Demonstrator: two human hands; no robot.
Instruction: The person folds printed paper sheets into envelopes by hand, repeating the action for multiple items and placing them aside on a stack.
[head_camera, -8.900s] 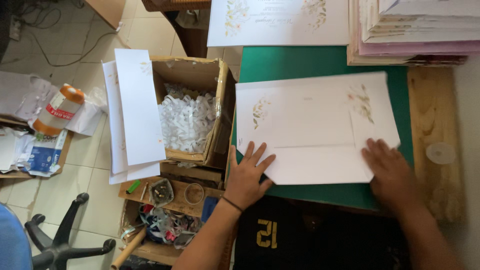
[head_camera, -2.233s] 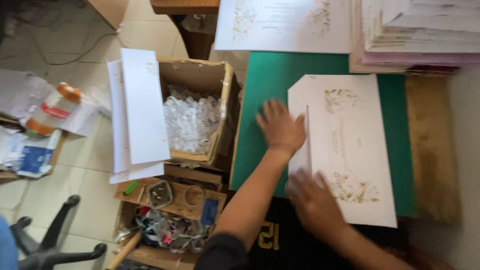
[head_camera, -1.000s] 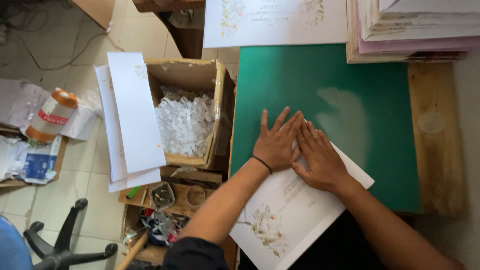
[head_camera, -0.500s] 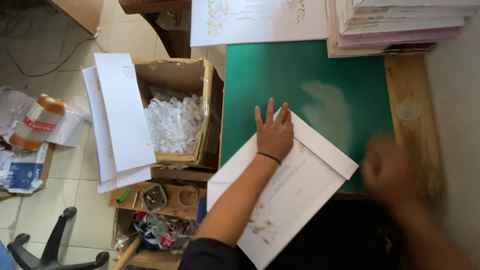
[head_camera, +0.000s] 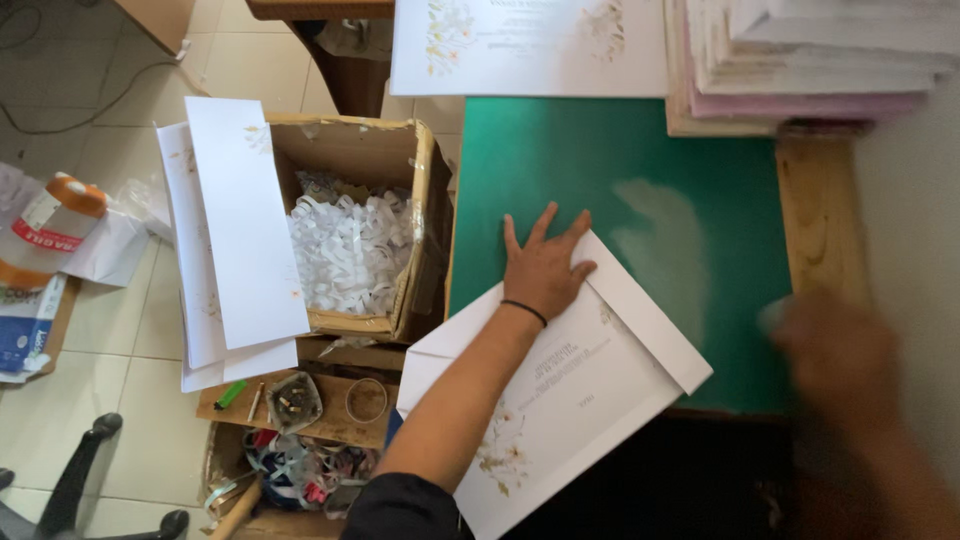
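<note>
One folded white card (head_camera: 575, 385) lies under the left hand (head_camera: 543, 270), which presses flat on its upper corner with fingers spread and nothing gripped. The right hand (head_camera: 840, 365) is well apart from it, over the right edge of the surface (head_camera: 815, 215), and is so blurred that I cannot tell whether it is spread or closed, or whether it touches anything.

The card sits askew on the green cutting mat (head_camera: 600, 165): its long axis runs diagonally, from lower left near the person's body up toward the right, and its lower part hangs off the mat's near edge. It is smooth, stiff-looking paper, rectangular, with a folded flap along its upper right side and a pale floral print near the lower end (small lines of print sit in the middle).

The mat is matt green with a worn, whitish patch, and the wood beside it is bare and light brown. Left of the mat stands an open cardboard box (head_camera: 425, 215) of curled white paper strips (head_camera: 345, 250), with long white sheets (head_camera: 240, 225) laid across its left rim.
</note>
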